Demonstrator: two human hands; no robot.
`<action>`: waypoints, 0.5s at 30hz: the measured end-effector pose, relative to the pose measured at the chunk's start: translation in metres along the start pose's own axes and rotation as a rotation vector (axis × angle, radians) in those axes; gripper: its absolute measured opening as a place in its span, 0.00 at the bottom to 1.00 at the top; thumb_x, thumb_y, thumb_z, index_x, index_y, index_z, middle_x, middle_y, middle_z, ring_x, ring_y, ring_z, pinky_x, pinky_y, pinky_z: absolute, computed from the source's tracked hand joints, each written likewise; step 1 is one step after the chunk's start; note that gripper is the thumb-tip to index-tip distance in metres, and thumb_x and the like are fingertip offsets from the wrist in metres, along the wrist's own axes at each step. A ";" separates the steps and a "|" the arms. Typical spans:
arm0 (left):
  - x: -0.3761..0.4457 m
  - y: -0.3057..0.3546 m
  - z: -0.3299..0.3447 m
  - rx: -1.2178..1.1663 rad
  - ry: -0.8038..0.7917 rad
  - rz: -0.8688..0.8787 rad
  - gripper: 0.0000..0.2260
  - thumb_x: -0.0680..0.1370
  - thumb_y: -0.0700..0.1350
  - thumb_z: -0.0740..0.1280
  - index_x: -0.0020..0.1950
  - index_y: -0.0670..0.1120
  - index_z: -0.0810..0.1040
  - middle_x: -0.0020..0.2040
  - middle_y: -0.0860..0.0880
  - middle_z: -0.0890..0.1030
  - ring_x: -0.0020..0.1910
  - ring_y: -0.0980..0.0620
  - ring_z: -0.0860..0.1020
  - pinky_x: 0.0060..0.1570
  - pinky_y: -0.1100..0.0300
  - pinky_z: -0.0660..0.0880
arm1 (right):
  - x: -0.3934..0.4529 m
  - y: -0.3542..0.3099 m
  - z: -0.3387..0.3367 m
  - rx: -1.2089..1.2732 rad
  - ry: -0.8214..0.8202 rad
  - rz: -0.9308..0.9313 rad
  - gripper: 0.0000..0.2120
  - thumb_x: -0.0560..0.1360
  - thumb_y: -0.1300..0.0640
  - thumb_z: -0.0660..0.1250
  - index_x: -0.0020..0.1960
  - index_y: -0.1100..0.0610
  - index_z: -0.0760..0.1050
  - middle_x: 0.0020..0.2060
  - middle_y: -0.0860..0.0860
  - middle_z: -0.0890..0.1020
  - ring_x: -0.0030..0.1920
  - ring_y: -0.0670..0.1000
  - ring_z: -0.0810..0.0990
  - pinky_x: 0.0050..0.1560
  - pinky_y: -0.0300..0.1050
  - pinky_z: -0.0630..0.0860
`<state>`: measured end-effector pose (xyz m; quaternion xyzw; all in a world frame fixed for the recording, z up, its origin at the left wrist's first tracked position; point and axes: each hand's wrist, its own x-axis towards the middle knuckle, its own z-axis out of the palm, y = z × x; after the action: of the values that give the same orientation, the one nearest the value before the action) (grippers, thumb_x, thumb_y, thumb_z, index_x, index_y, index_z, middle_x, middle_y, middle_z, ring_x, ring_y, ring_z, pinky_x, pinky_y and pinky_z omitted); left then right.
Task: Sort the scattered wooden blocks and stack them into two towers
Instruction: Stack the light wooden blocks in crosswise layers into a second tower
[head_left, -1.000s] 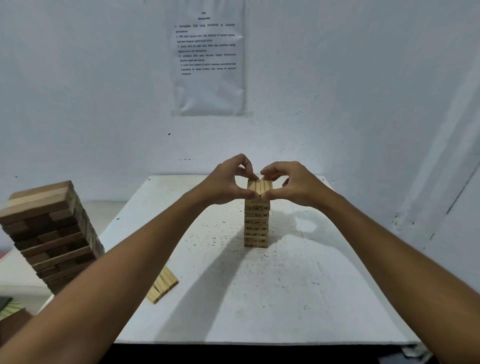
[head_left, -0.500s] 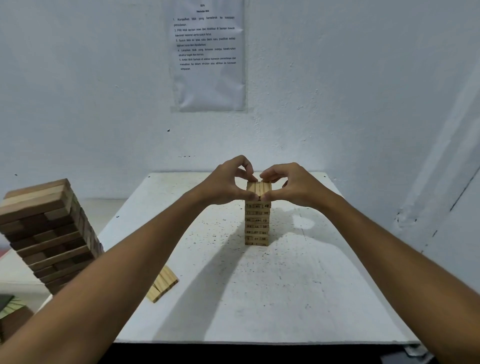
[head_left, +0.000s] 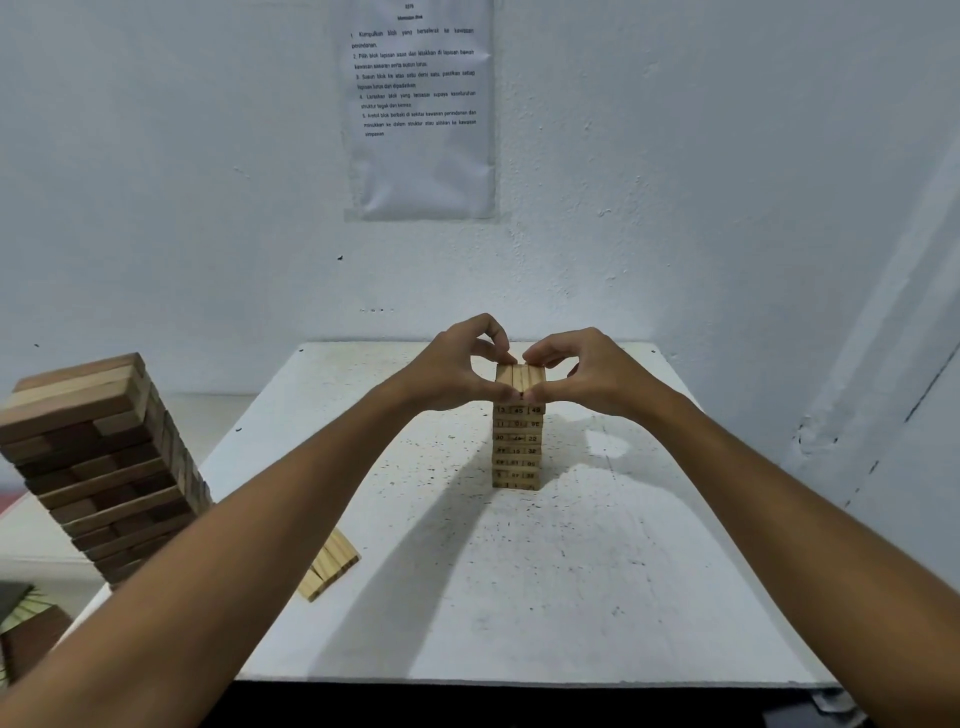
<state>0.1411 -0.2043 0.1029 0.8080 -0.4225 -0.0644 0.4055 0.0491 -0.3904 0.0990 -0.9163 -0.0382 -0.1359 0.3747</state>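
A small tower of pale numbered blocks stands at the middle of the white table. My left hand pinches the left end of its top layer of three blocks between thumb and fingertips. From the other side my right hand pinches the right end of that same layer. A few pale loose blocks lie side by side near the table's left edge, partly behind my left forearm. A bigger tower of darker brown blocks stands at the far left.
A printed paper sheet hangs on the white wall behind the table. The table's front edge runs close to me, with dark floor below. A low pale surface lies left of the table, beyond the brown tower.
Both hands have stayed pinched on the top layer; they sit very slightly lower against the tower. The view has shifted a little.
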 end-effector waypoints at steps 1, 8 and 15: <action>0.000 0.000 0.000 0.000 -0.002 0.001 0.20 0.68 0.41 0.79 0.51 0.47 0.71 0.53 0.50 0.82 0.56 0.57 0.78 0.43 0.72 0.69 | 0.000 0.000 0.000 -0.002 0.000 0.000 0.22 0.66 0.55 0.78 0.58 0.55 0.80 0.53 0.47 0.82 0.55 0.45 0.78 0.47 0.38 0.72; 0.001 -0.001 -0.001 0.014 -0.012 0.002 0.20 0.67 0.42 0.79 0.52 0.48 0.72 0.54 0.52 0.80 0.55 0.60 0.77 0.45 0.68 0.69 | 0.001 0.000 0.000 -0.009 0.000 0.003 0.21 0.66 0.54 0.78 0.57 0.54 0.80 0.52 0.47 0.82 0.55 0.45 0.78 0.45 0.37 0.71; 0.003 -0.003 -0.002 0.041 -0.021 0.000 0.22 0.67 0.44 0.79 0.56 0.50 0.74 0.57 0.54 0.80 0.56 0.61 0.76 0.46 0.70 0.68 | 0.001 0.000 -0.001 -0.025 -0.003 0.012 0.20 0.68 0.53 0.77 0.59 0.54 0.80 0.54 0.46 0.82 0.55 0.45 0.77 0.45 0.36 0.70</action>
<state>0.1456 -0.2042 0.1025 0.8153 -0.4282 -0.0643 0.3843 0.0499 -0.3905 0.0999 -0.9213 -0.0314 -0.1329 0.3641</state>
